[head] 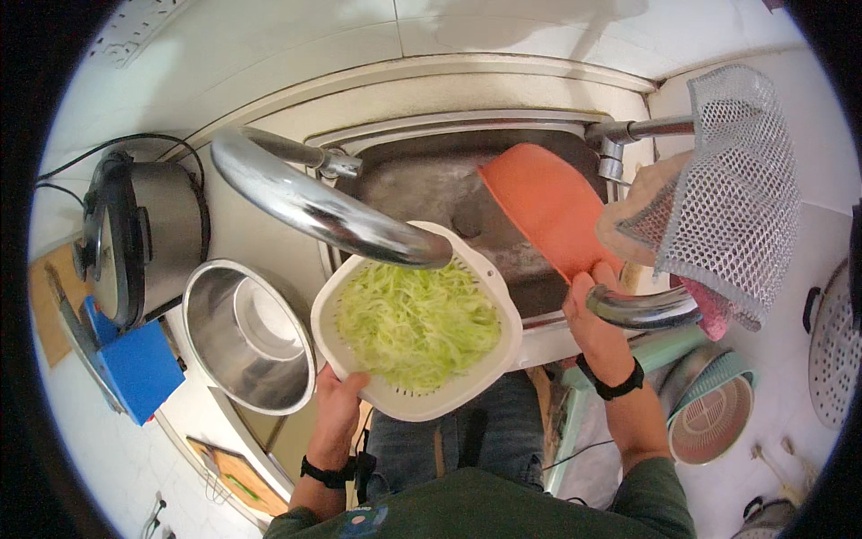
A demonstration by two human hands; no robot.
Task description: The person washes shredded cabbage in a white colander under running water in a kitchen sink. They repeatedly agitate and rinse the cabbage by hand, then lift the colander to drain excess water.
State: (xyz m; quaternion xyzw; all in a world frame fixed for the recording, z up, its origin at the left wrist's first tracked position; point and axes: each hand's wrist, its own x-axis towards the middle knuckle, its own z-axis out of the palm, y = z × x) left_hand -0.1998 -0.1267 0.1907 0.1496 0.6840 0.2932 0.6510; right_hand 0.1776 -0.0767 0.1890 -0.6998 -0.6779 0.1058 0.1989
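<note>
My left hand (337, 407) grips the near left rim of a white plastic colander (441, 406), thumb on top. Finely shredded pale-green vegetable (421, 323) fills it. The colander is over the near left part of the sink (417, 168), and a thick curved chrome pipe (316, 205) passes above its far edge. In my right hand (592, 327) is the near end of an orange plastic basin (545, 202), tipped on its side above the sink's right half. Another chrome pipe (643, 311) hides part of that hand.
A grey mesh cloth (731, 175) hangs over the right-hand pipe. Left of the sink stand a steel bowl (259, 337), an electric cooker (168, 222) and a blue knife holder (140, 370). Below are a wooden cutting board (236, 468) at left and stacked baskets (714, 418) at right.
</note>
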